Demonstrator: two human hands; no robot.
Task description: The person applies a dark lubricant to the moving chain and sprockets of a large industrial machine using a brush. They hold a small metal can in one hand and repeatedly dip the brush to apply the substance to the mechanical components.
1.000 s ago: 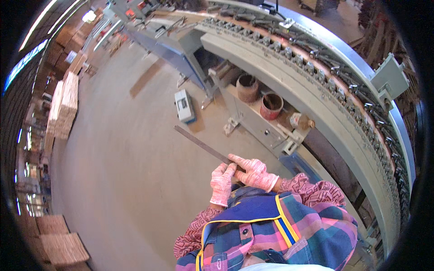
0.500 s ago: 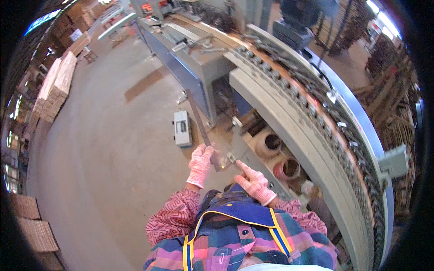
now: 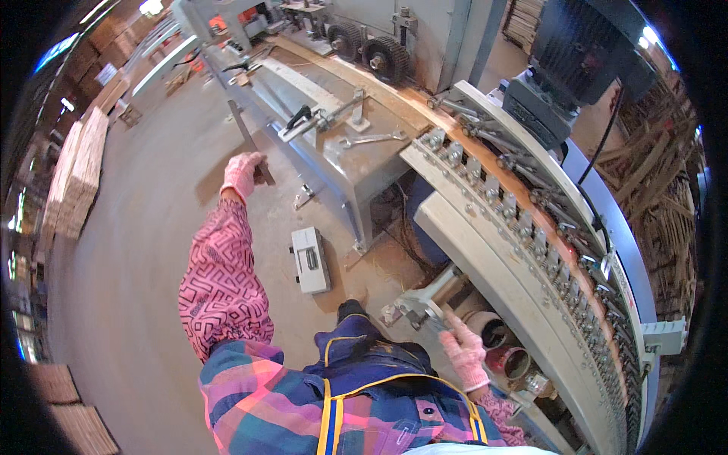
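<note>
My left hand (image 3: 244,174), in a pink-and-white knit glove, reaches forward and is closed around a long, narrow dark strip (image 3: 243,127); I cannot tell whether it is wood or metal. The strip's far end points toward the side of the machine table (image 3: 334,155). Low on my right, my right hand (image 3: 462,353) wears the same kind of glove. Its fingers are stretched out beside a grey metal bracket (image 3: 417,305) under the machine's curved bed, and nothing shows in its grasp.
A grey plastic case (image 3: 309,262) lies on the floor ahead. On the machine table sits a wrench (image 3: 371,139), near two dark toothed wheels (image 3: 385,59). The curved bed (image 3: 485,246) with rows of metal fittings runs along my right. Stacked boards (image 3: 80,174) stand at left.
My left hand has swung forward and left, carrying the strip away from my body. My right hand has moved down and to the right. The view has shifted too.
</note>
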